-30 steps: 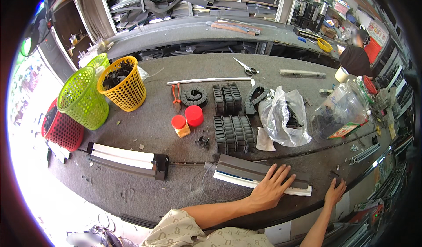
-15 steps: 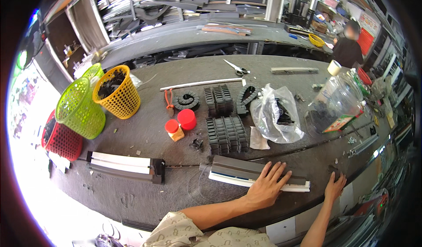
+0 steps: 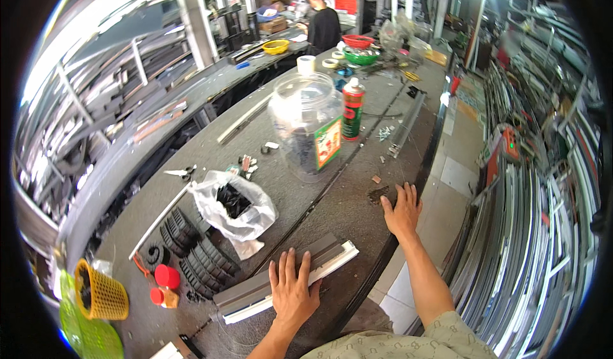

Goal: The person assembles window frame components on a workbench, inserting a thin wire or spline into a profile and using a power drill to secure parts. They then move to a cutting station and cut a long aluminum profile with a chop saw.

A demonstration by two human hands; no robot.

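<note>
The two hands are apart. The left hand (image 3: 295, 294) lies palm down, fingers spread, on a grey strip with a white edge (image 3: 250, 289), which lies on the table (image 3: 338, 209) nearer the person than the clear jar (image 3: 297, 126). The right hand (image 3: 403, 213) has its fingers spread and grips nothing, at the table's near edge, right of the jar. A spray can (image 3: 352, 111) stands just beside the jar; a plastic bag (image 3: 257, 224) holding black pieces sits left of it.
</note>
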